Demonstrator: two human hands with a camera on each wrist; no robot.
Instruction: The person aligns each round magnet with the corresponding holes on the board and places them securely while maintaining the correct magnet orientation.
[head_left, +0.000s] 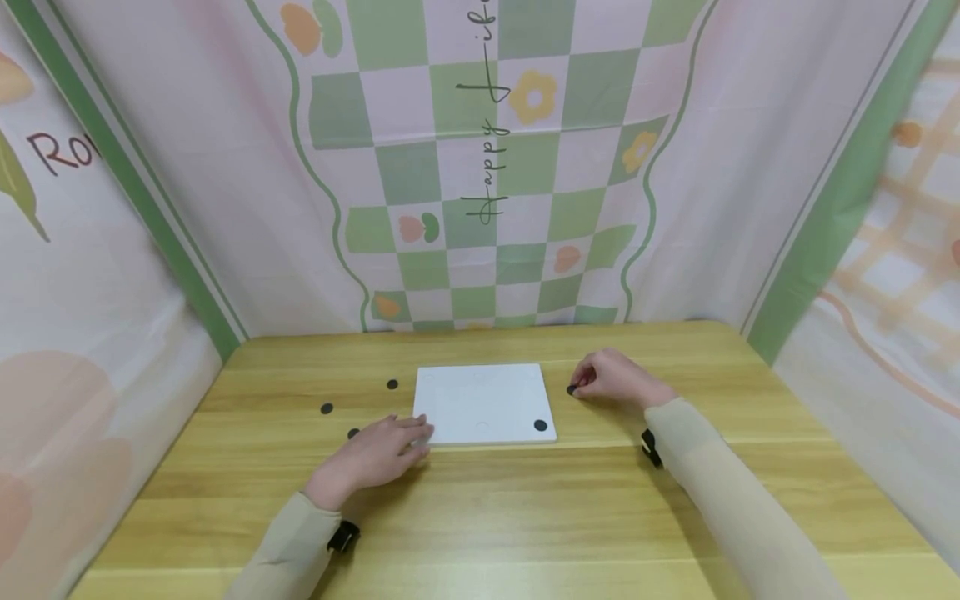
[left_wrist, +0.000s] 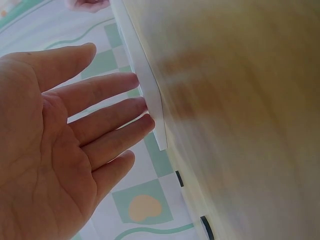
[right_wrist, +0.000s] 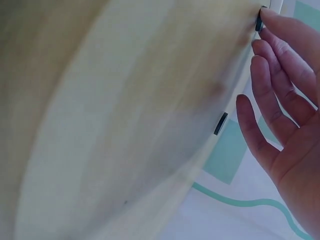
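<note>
A thin white rectangular board (head_left: 480, 404) lies flat on the wooden table, with faint circle outlines on its top. One small black disc (head_left: 540, 425) sits at the board's near right corner. My left hand (head_left: 382, 450) rests at the near left corner, its fingers nearly straight and fingertips at the board's edge (left_wrist: 150, 95). Just right of the board, my right hand (head_left: 617, 377) pinches another black disc (right_wrist: 259, 20) between thumb and fingertip, close to the tabletop. A further disc (right_wrist: 220, 123) shows on the table beside that hand in the right wrist view.
Left of the board, several black discs lie on the table: one disc (head_left: 392, 384) near the board, another disc (head_left: 327, 408) farther left, and a third disc (head_left: 354, 433) partly behind my left hand. A patterned curtain (head_left: 480, 167) hangs along the table's back edge.
</note>
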